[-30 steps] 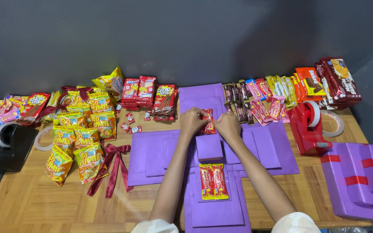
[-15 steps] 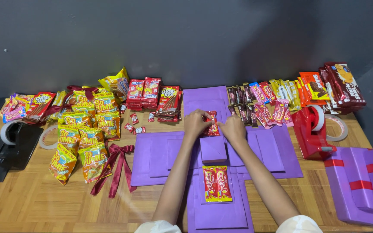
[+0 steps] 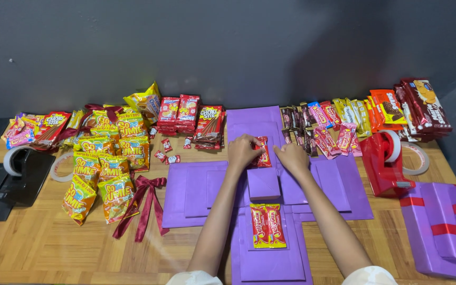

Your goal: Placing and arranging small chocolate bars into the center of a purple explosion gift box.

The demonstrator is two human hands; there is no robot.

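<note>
My left hand and my right hand both press on red snack packets lying on the far flap of an unfolded purple box. The packets sit just beyond the small square purple centre block. On the near flap lie two more red and yellow snack packets, side by side, between my forearms.
Yellow snack bags and a dark red ribbon bow lie at the left. Red snack boxes and wrapped bars line the back. A red tape dispenser and purple lids with red ribbon are at the right.
Both hands stay on the red packets on the far flap, shifting only slightly. The view has drifted a little.
</note>
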